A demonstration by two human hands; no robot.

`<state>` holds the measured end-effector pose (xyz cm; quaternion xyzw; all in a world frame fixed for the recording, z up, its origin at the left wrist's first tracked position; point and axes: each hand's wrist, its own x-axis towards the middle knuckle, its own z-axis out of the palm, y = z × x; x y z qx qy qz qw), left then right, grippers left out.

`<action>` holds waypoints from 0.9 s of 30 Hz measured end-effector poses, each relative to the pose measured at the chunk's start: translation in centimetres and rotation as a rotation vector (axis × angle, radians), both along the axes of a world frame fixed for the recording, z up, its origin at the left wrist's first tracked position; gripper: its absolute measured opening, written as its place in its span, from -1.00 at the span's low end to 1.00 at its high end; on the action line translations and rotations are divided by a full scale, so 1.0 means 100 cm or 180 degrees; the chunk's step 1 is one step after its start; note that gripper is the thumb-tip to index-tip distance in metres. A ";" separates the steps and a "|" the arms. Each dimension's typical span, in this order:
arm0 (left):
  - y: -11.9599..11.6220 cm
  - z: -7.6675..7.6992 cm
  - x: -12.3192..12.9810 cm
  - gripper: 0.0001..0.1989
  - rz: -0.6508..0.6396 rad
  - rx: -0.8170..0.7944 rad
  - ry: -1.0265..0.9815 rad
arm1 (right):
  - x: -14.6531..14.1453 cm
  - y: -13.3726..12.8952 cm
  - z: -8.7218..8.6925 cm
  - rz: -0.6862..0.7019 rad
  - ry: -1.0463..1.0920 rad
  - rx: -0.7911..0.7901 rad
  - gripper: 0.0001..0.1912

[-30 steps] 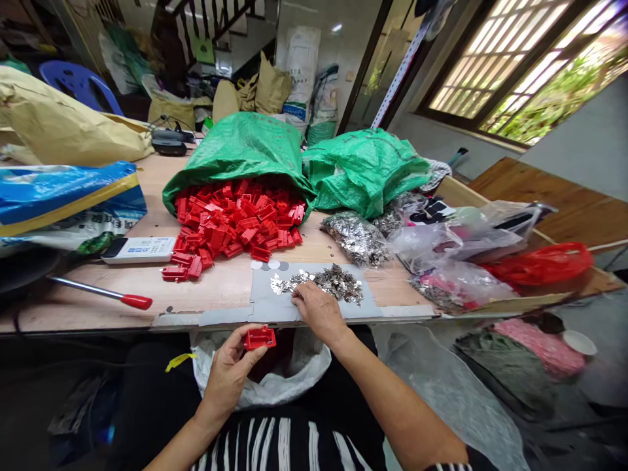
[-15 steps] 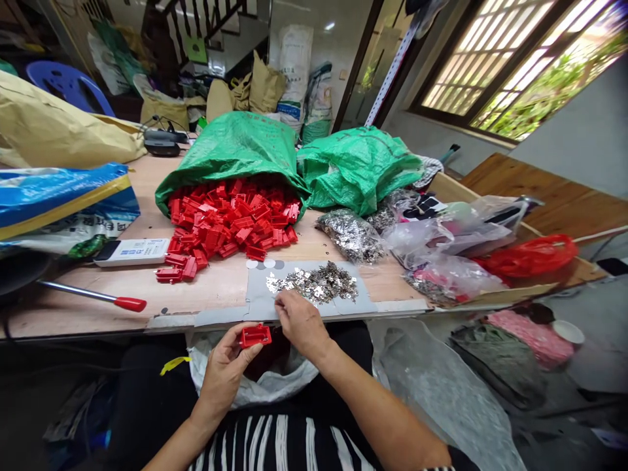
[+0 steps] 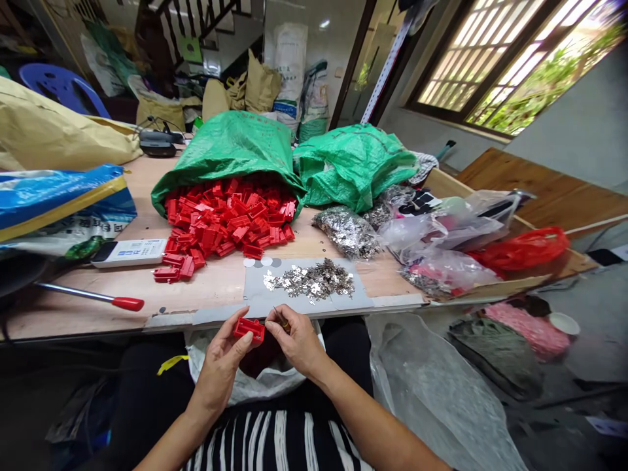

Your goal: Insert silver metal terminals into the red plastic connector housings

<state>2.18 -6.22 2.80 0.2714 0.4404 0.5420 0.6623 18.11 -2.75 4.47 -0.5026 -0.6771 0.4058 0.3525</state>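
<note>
Left hand [image 3: 219, 368] cupped; right hand [image 3: 294, 341] pinching nearby.

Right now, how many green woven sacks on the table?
2. One green woven sack lies open on the wooden table, red plastic parts spilling from its mouth; the second green woven sack lies bunched to its right. More could be hidden behind them.

The person wears a black top [image 3: 275, 445] with white vertical stripes and black trousers [image 3: 348, 347]. The left forearm [image 3: 169, 441] and right forearm [image 3: 367, 418] are bare, as are the left hand [image 3: 220, 369] and right hand [image 3: 294, 343].
</note>
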 end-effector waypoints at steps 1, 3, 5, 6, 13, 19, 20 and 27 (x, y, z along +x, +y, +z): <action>0.000 0.002 0.001 -0.42 0.0003 -0.0043 -0.0058 | 0.000 -0.001 -0.001 0.0011 0.0059 -0.0032 -0.93; 0.000 0.006 0.002 -0.44 0.0034 -0.0087 -0.0149 | 0.001 -0.003 -0.004 0.0020 0.0169 -0.0068 -0.93; 0.001 0.007 0.002 -0.48 0.0048 -0.0074 -0.0212 | 0.001 -0.004 -0.006 0.0040 0.0257 -0.0084 -0.93; 0.001 0.007 0.002 -0.51 0.0052 -0.0059 -0.0248 | 0.002 -0.004 -0.006 0.0057 0.0288 -0.0086 -0.92; 0.007 0.011 -0.001 -0.60 0.0021 -0.0010 -0.0554 | 0.008 -0.002 0.002 0.0316 0.0255 0.0109 -0.90; 0.009 0.022 0.001 -0.61 0.0020 0.0006 -0.0557 | 0.011 -0.003 0.007 0.0567 0.0019 0.0899 -0.91; 0.009 0.023 0.001 -0.61 0.0011 0.0011 -0.0533 | 0.012 -0.002 0.008 0.0673 -0.0009 0.1013 -0.90; 0.011 0.023 0.001 -0.58 -0.0243 0.0124 -0.0362 | 0.019 0.002 0.016 0.1293 -0.0212 0.1200 -0.85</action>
